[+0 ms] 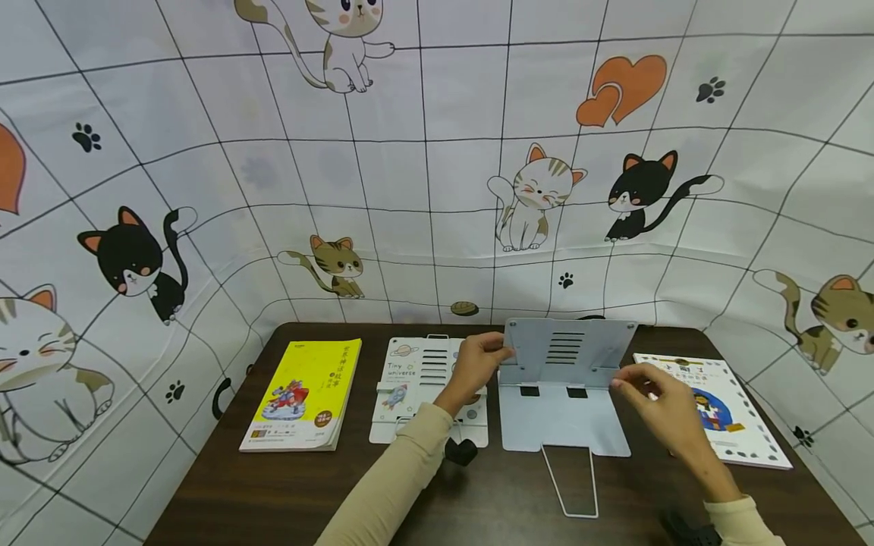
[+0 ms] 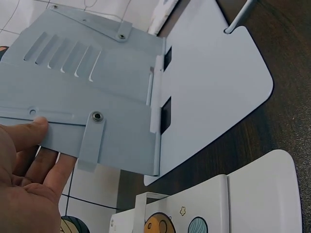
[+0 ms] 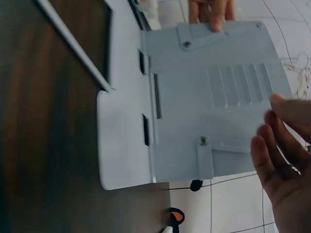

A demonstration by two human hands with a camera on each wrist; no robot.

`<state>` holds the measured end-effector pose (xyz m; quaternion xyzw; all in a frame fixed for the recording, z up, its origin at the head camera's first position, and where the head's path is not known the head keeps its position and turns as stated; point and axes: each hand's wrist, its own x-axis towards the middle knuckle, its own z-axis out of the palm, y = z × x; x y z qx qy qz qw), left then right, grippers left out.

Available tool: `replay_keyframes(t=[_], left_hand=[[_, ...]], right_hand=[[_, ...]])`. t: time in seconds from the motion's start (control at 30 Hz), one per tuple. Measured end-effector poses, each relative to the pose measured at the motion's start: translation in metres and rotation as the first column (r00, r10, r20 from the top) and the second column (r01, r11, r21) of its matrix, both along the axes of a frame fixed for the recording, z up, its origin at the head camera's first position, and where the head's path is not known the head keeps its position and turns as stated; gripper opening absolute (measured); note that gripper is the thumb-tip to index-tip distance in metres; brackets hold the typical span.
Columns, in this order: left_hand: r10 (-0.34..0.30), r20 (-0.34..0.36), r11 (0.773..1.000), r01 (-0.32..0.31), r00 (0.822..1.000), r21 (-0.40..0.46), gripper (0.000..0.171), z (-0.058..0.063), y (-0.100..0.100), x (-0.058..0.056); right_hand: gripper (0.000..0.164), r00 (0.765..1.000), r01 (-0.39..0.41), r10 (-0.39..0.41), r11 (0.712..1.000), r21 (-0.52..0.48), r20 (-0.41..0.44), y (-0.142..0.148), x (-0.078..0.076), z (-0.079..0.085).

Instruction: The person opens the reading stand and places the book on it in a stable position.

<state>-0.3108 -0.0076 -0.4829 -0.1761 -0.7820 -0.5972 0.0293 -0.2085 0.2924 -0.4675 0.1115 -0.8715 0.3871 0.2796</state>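
A pale blue-grey metal book stand point(image 1: 560, 425) lies on the table with its slotted back panel point(image 1: 529, 341) tilted up on hinges. My left hand point(image 1: 478, 368) pinches that panel's left edge, thumb on the face and fingers behind, beside a riveted arm point(image 2: 92, 138). Close to the panel's right edge is my right hand point(image 1: 658, 402), fingers loosely bent and holding nothing. Its thumb point(image 3: 286, 108) overlaps the panel in the right wrist view. A wire leg point(image 1: 594, 485) extends from the base toward me.
Left of the stand lies a white "Tiny universe" book stand point(image 1: 403, 379), partly behind my left arm. A yellow book point(image 1: 334, 379) lies farther left. On the right, a white book point(image 1: 744, 417) is partly behind my right hand. A cat-print curtain point(image 1: 451, 174) hangs behind the table.
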Motion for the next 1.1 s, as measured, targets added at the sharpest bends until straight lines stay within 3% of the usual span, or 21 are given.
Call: replay_keyframes(t=[0.1, 0.2, 0.27, 0.33, 0.43, 0.5, 0.67, 0.87, 1.0, 1.1], left_hand=[[0.002, 0.006, 1.0, -0.002, 1.0, 0.001, 0.022, 0.001, 0.0, -0.001], [0.007, 0.011, 1.0, -0.007, 1.0, 0.0, 0.023, 0.001, 0.0, -0.001], [0.009, 0.011, 1.0, -0.009, 1.0, -0.003, 0.024, 0.001, 0.0, -0.002], [0.006, 0.013, 1.0, -0.006, 1.0, -0.006, 0.026, 0.001, 0.0, -0.002], [0.004, 0.01, 1.0, -0.004, 1.0, -0.011, 0.026, 0.0, 0.001, -0.003], [0.006, 0.012, 1.0, -0.005, 1.0, -0.016, 0.026, 0.0, 0.001, -0.003], [0.008, 0.009, 1.0, -0.008, 1.0, -0.013, 0.025, 0.001, 0.001, -0.002], [0.006, 0.012, 1.0, -0.006, 1.0, -0.001, 0.025, 0.0, 0.0, -0.001], [0.005, 0.014, 1.0, -0.005, 1.0, 0.002, 0.025, -0.002, -0.001, -0.001], [0.001, 0.018, 1.0, -0.001, 1.0, 0.004, 0.026, -0.001, -0.001, -0.001]], right_hand=[[0.024, 0.984, -0.178, 0.178, 0.98, 0.09, 0.005, -0.009, 0.012, -0.013], [0.024, 0.935, -0.356, 0.35, 0.921, 0.157, 0.064, -0.018, 0.021, -0.026], [0.022, 0.886, -0.461, 0.44, 0.869, 0.179, 0.146, -0.023, 0.027, -0.035], [0.018, 0.823, -0.556, 0.51, 0.814, 0.168, 0.25, -0.027, 0.033, -0.042], [0.015, 0.734, -0.646, 0.56, 0.751, 0.138, 0.385, -0.031, 0.04, -0.049], [0.014, 0.694, -0.677, 0.571, 0.724, 0.128, 0.439, -0.033, 0.044, -0.052], [0.02, 0.693, -0.685, 0.545, 0.703, 0.194, 0.471, -0.037, 0.051, -0.054], [0.025, 0.725, -0.662, 0.499, 0.695, 0.281, 0.475, -0.04, 0.057, -0.052], [0.028, 0.736, -0.655, 0.504, 0.699, 0.287, 0.452, -0.041, 0.058, -0.052], [0.03, 0.73, -0.658, 0.504, 0.701, 0.276, 0.461, -0.042, 0.059, -0.053]])
